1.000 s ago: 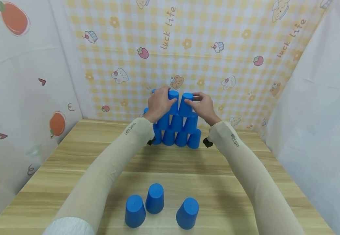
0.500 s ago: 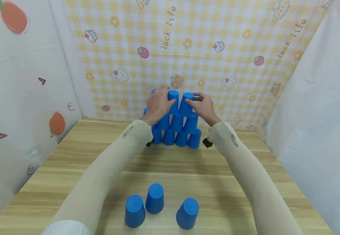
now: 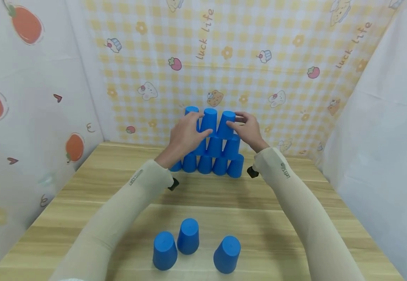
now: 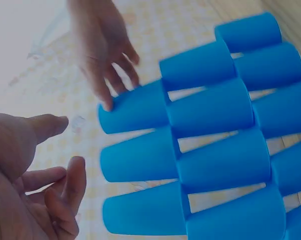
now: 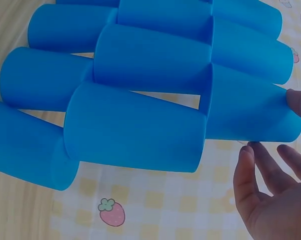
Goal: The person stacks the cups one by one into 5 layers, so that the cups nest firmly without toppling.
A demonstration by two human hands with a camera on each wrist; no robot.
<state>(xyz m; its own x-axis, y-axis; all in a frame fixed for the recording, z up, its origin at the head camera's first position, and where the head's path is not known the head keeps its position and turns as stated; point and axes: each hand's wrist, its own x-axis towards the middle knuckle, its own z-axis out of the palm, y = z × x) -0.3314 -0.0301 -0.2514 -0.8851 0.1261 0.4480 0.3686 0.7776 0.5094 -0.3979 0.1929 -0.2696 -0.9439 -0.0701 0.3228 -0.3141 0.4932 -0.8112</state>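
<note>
Upside-down blue cups form a tiered stack at the back of the table, three of them in the top row. My right hand (image 3: pixel 249 128) has its thumb against the near side of the right top cup (image 3: pixel 226 127), its fingers at the far side. The thumb also shows on that cup (image 5: pixel 255 107) in the right wrist view. My left hand (image 3: pixel 185 134) is in front of the left top cup (image 3: pixel 191 109), partly hiding it. In the left wrist view, the left hand (image 4: pixel 35 175) is apart from the cups, its fingers loosely bent.
Three more inverted blue cups, left (image 3: pixel 164 251), middle (image 3: pixel 188 237) and right (image 3: pixel 227 255), stand near the front of the wooden table (image 3: pixel 266 218). A yellow checked cloth (image 3: pixel 277 35) hangs close behind the stack. White cloths hang at both sides.
My left hand has drawn back to the left and toward me, exposing more of the left top cup. The right hand stays at the right top cup. The head view has shifted slightly.
</note>
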